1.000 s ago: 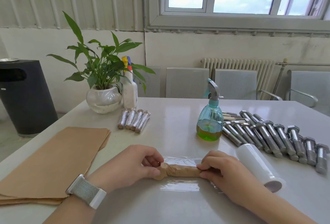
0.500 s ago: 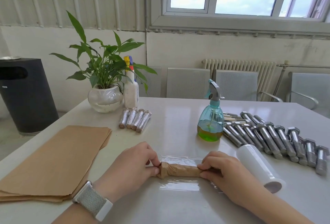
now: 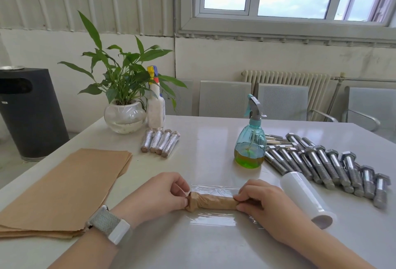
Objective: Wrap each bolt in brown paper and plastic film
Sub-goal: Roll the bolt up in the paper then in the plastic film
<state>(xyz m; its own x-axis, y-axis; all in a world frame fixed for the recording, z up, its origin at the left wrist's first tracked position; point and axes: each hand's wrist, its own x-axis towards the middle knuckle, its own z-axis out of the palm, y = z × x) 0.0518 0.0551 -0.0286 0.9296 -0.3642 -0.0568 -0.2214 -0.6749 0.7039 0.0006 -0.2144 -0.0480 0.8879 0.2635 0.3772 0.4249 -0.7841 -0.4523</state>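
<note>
Near the front edge of the desk (image 3: pixel 214 135) a paper-wrapped bolt (image 3: pixel 211 202) lies crosswise on a sheet of plastic film (image 3: pixel 214 220) spread flat on the surface. Left hand (image 3: pixel 154 196): fingers curled, pinching the crumpled paper at the bolt's left end. Right hand (image 3: pixel 265 202): fingers curled over the right end, gripping it. A watch (image 3: pixel 110 224) with a grey band sits on the left wrist.

Film roll (image 3: pixel 306 199) lies just right of the right hand, near the unwrapped bolts (image 3: pixel 325 161), which lie side by side in a row on the desk's right side. Teal spray bottle (image 3: pixel 250 140) with green liquid stands just left of that row. Stack of brown paper sheets (image 3: pixel 64 189) lies flat at the left. Four finished wrapped bolts (image 3: pixel 159 143) lie together further back, just in front of a white spray bottle (image 3: pixel 156 105) and a potted plant (image 3: pixel 124 97) in a glass bowl. Black bin (image 3: pixel 27 110) stands on the floor beyond the desk's left edge.
</note>
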